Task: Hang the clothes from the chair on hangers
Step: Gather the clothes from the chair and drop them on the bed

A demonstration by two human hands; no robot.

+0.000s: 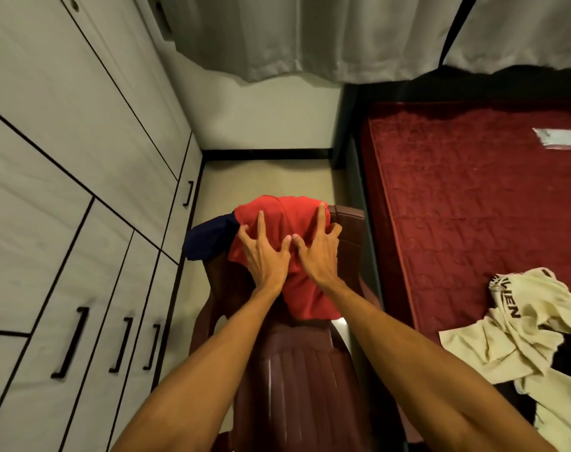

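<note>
At nine o'clock of the view, a pale wardrobe (65,190) with dark bar handles (70,342) is running along the left side. A navy garment (209,238) is hanging over the chair's backrest, at nine o'clock from the red garment (297,288) and touching it. The red garment is lying draped over the top of the brown plastic chair (297,380), spilling down toward the seat at six o'clock.

The left hand (266,259) is pressing on the red cloth with its fingers spread wide, the index straight toward twelve o'clock and the others hooking into the fabric. Just beside it at three o'clock, the right hand (320,252) is doing the same: index stretched out, remaining fingers curling into the cloth near the backrest edge. The two thumbs are almost meeting over a raised fold between them.

A grey curtain (294,34) is hanging at twelve o'clock. At three o'clock, a bed with a dark red cover (473,197) is carrying a white packet (559,137) toward two o'clock and a crumpled cream garment (522,347) with dark lettering toward four o'clock.
</note>
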